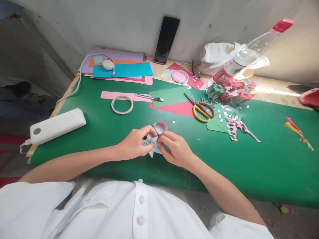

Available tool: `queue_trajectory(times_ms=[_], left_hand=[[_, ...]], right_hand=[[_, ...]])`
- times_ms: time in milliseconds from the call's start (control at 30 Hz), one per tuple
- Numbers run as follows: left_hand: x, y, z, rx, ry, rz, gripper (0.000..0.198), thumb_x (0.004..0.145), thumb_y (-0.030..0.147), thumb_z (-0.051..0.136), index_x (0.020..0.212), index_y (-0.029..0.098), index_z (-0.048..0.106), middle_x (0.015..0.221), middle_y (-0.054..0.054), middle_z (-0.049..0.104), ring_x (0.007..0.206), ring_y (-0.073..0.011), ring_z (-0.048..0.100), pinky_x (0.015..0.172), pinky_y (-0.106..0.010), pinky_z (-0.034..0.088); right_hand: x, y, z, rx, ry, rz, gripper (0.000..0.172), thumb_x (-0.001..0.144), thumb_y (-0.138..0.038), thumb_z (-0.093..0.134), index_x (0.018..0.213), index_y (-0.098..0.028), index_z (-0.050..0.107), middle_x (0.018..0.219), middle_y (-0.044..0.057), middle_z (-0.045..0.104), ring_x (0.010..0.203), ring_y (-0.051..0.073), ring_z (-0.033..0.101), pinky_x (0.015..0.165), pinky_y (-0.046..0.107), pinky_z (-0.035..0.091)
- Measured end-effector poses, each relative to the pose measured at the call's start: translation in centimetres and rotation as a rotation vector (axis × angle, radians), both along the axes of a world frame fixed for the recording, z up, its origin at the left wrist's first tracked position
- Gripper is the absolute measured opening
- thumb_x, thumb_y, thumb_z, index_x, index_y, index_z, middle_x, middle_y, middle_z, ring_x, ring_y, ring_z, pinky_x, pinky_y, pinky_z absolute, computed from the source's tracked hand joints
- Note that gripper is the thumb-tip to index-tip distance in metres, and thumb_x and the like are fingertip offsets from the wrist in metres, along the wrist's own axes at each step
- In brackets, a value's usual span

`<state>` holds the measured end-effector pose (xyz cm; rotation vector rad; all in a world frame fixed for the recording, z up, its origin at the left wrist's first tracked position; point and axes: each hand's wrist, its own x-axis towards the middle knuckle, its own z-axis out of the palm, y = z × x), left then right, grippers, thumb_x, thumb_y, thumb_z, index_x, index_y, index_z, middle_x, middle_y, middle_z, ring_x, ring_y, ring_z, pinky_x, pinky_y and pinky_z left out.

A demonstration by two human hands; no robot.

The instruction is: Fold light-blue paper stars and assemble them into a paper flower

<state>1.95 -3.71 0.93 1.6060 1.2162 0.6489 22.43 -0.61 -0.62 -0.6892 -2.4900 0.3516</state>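
A light blue folded paper flower [151, 152] with pointed petals is between my two hands, near the front edge of the green table. My left hand [136, 142] holds it from the left, its thumb and fingers bent around the petals. From the right, my right hand [175, 147] pinches at the flower, its fingertips close to those of my left hand. Just beyond the fingertips is a small round pink and whitish piece [160, 127]; whether it is joined to the flower I cannot tell. My fingers partly cover the blue paper.
Scissors [199, 109], a paper knife [151, 97] and a tape roll [122, 105] lie beyond my hands. A white power bank [58, 126] is at left. Paper scraps [236, 127], paper flowers [236, 91] and a tilted bottle [249, 53] are at right. A phone [166, 39] leans on the wall.
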Motion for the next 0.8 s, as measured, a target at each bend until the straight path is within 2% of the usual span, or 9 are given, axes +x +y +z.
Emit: queue_trajectory(times_ms=[133,567,700,800], left_hand=[[0.0,0.0,0.0,0.010,0.007,0.007,0.015,0.082,0.025,0.059,0.096,0.022,0.053,0.088,0.005,0.058,0.073,-0.0083,0.047,0.067,-0.020,0.041],[-0.1,0.0,-0.1,0.017,0.006,0.011,0.015,0.082,0.026,0.059,0.095,0.022,0.053,0.089,0.004,0.058,0.073,-0.0083,0.046,0.067,-0.020,0.041],[-0.1,0.1,0.0,0.026,0.005,0.024,0.015,0.082,0.025,0.059,0.096,0.022,0.053,0.089,0.003,0.059,0.072,-0.0084,0.047,0.065,-0.020,0.040],[-0.1,0.2,0.1,0.024,0.005,0.043,0.016,0.082,0.024,0.059,0.097,0.021,0.054,0.091,0.003,0.060,0.070,-0.0079,0.048,0.064,-0.020,0.040]], right_hand=[[0.3,0.5,0.2,-0.150,0.057,0.069,0.015,0.094,-0.010,0.046,0.083,-0.020,0.050,0.072,0.000,0.052,0.065,0.010,0.045,0.059,0.021,0.039],[0.4,0.6,0.1,-0.159,0.054,0.090,0.014,0.094,-0.010,0.045,0.085,-0.020,0.049,0.073,0.000,0.053,0.065,0.011,0.044,0.058,0.022,0.037],[0.3,0.6,0.5,-0.158,0.081,0.081,0.014,0.091,-0.009,0.047,0.085,-0.020,0.049,0.071,-0.001,0.051,0.061,0.009,0.041,0.055,0.020,0.035],[1.0,1.5,1.2,-0.197,0.097,0.088,0.014,0.090,-0.008,0.047,0.084,-0.020,0.050,0.071,-0.002,0.051,0.058,0.008,0.040,0.053,0.020,0.034]])
